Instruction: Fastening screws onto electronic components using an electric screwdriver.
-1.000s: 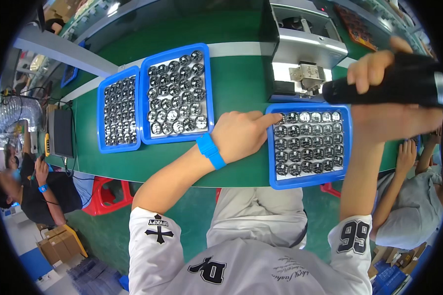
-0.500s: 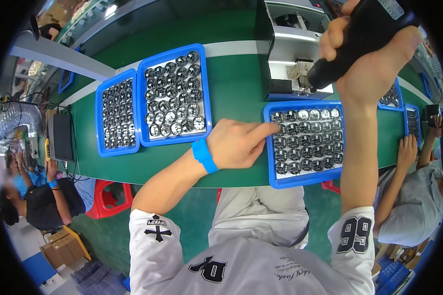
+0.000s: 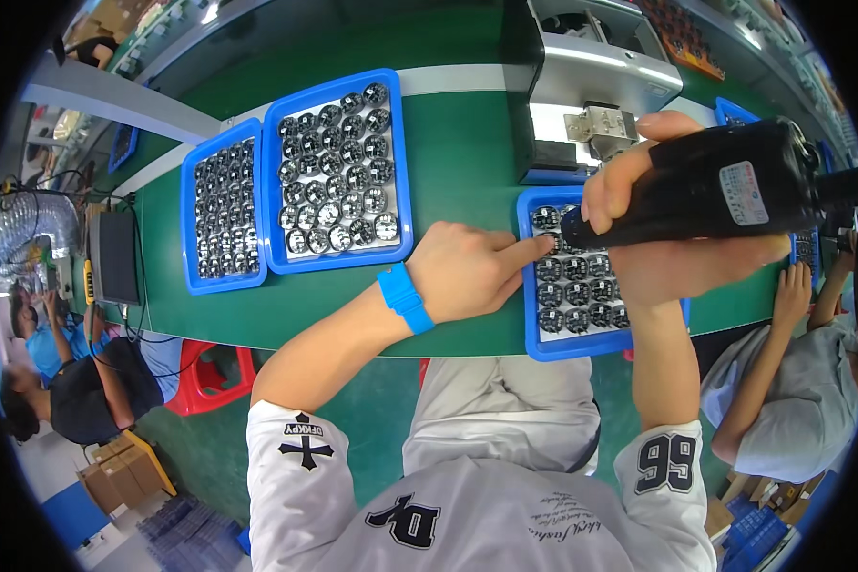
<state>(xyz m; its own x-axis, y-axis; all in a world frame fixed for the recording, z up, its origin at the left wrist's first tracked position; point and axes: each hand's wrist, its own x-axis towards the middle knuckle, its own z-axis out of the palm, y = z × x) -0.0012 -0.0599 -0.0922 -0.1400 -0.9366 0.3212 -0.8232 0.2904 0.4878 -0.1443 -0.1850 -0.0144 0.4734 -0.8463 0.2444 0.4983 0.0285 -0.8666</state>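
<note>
My right hand (image 3: pixel 672 272) is wrapped round a thick black electric screwdriver (image 3: pixel 686 191), held nearly level. Its front end is over the upper left part of a blue tray (image 3: pixel 531 315). Rows of shiny, dark, round parts (image 3: pixel 550 295) sit in that tray on a white liner; the screwdriver and hand hide those at the right. My left hand (image 3: pixel 462 272), with a blue wristband, comes in from the left. Its index finger stretches over the tray's left rim and its tip touches a round part near the screwdriver; the other fingers are curled in. The screwdriver's tip is hidden.
Two more blue trays (image 3: pixel 405 219) (image 3: pixel 186 248) of similar parts stand on the green table at the left. Behind the near tray is a silver and black machine (image 3: pixel 591 86) with a metal block (image 3: pixel 605 129) on its front. Other people sit left and right.
My right hand has brought the screwdriver from the machine's metal block down and toward me, over the tray. My left index finger stays at the tray's left side, slightly further in.
</note>
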